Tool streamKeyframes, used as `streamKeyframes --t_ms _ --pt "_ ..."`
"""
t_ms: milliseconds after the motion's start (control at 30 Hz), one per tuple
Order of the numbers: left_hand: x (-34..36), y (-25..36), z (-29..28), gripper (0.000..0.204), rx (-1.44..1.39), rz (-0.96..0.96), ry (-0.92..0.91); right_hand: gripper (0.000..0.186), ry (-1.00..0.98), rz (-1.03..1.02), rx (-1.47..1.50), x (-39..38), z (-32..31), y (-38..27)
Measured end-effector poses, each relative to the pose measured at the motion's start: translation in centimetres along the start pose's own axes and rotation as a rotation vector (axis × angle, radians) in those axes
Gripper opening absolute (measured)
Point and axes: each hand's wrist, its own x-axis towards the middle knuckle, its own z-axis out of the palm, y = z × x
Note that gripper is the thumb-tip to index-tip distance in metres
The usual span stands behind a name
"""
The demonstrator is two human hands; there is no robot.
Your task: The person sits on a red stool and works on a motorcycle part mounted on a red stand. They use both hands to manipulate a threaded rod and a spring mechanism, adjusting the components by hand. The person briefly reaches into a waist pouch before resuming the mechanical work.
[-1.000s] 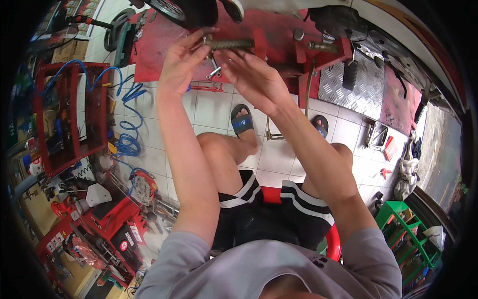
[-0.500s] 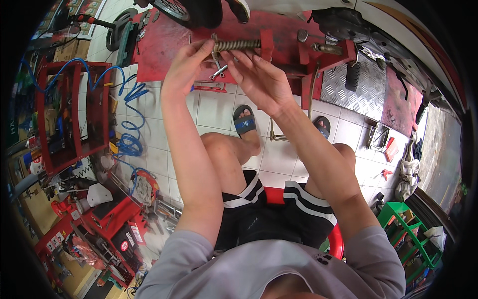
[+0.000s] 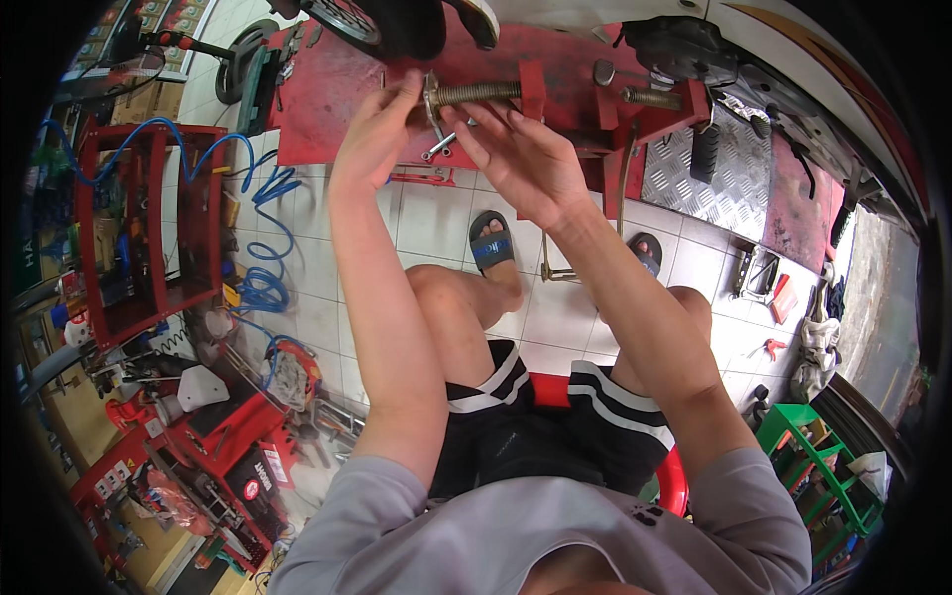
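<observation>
A thick threaded screw (image 3: 481, 92) runs sideways from a red upright plate (image 3: 533, 91) on the red bench, with a round metal collar (image 3: 432, 95) at its left end. My left hand (image 3: 379, 131) is just left of the collar, thumb stretched along it and a small gap between them; its other fingers are partly hidden. Below the screw is my right hand (image 3: 535, 169), palm turned up, fingers apart and reaching toward the thread; whether the fingertips touch it I cannot tell. Wrenches (image 3: 437, 149) lie between my hands at the bench edge.
A second threaded rod (image 3: 652, 97) sits in the red frame at right, near a checkered metal plate (image 3: 684, 183). A motorcycle wheel (image 3: 397, 30) stands above the bench. To the left are a coiled blue hose (image 3: 260, 283) and a red rack (image 3: 154, 228); a green stand (image 3: 808, 456) is lower right.
My left thumb and fingers have come off the collar, slightly leftward. My right fingers have dropped a little from the screw. The whole view has shifted slightly.
</observation>
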Motion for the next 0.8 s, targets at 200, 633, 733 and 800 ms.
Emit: streamKeyframes --t_ms 200,633,733,800 --pt "-0.2 0.3 -0.9 0.039 0.119 -0.113 0.015 0.036 0.001 -0.001 -0.012 -0.1 0.2 -0.1" --pt "0.0 0.5 -0.7 0.032 -0.132 0.361 -0.137 0.019 0.051 0.002 0.061 -0.1 0.2 -0.4" --pt "0.3 0.4 -0.2 0.037 -0.101 0.207 0.058 0.019 0.065 0.003 0.069 -0.1 0.1 -0.5" --pt "0.2 0.1 0.2 0.042 0.014 0.032 0.149 0.021 0.073 0.000 0.063 -0.1 0.1 -0.4"
